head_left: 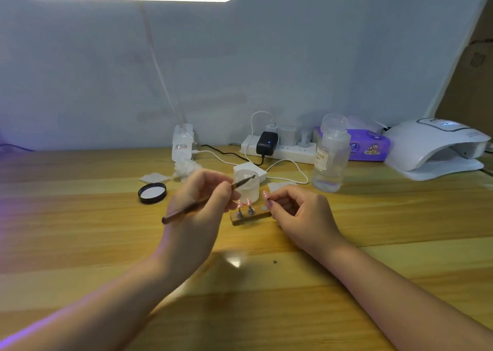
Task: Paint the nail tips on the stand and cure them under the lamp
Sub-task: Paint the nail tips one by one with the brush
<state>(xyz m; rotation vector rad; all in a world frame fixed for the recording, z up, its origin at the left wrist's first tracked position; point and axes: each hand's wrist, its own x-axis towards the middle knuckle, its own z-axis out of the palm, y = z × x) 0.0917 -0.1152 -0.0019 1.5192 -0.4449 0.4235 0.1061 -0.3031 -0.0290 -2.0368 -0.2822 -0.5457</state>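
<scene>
On worktop (373,284), head view: wooden stand (249,216) at centre, two pink nail tips (244,203) upright on its metal posts, third spot bare. Left hand (198,212) curled round brush (205,199), bristles aimed toward 2 o'clock at clear jar (246,186), likely loading gel. Right hand (298,212) pinches third pink tip (265,194) just off stand's 2 o'clock corner, probably lifted for easier painting. Curing lamp (437,147) waits well apart, 2 o'clock. Jar lid (152,192) at 9 o'clock.

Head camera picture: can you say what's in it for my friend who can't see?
A left hand holds a thin brush over a small jar, while the right hand pinches a pink nail tip above a wooden stand. A white curing lamp sits far right.
</scene>
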